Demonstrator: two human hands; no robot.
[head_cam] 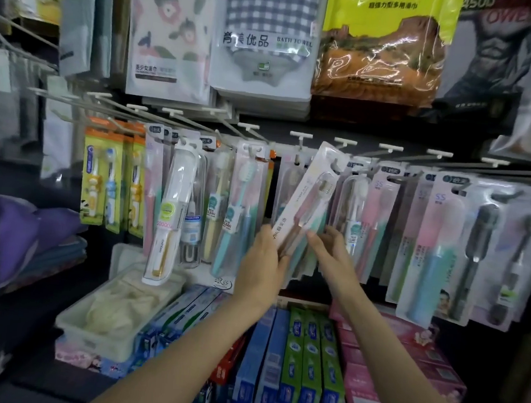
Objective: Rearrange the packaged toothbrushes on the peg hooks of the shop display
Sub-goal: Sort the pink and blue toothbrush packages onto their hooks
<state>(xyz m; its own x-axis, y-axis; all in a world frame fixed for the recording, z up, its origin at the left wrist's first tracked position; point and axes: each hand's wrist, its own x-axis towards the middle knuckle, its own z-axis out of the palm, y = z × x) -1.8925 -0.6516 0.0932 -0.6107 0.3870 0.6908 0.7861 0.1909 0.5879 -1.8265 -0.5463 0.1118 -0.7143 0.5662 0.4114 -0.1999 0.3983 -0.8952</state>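
Note:
A row of packaged toothbrushes hangs from white-tipped peg hooks across the middle of the display. My left hand grips the bottom of a tilted pack holding pink and green toothbrushes; its top leans right, up by the hooks. My right hand touches the lower right edge of that same pack with its fingertips, fingers loosely bent. Left of the tilted pack hang a teal-brush pack and a white travel-case pack.
Boxed toothpaste lies stacked on the shelf below my arms. A plastic tub stands at lower left. Bagged bath towels hang above. More toothbrush packs fill the hooks to the right, and orange children's brush packs hang at left.

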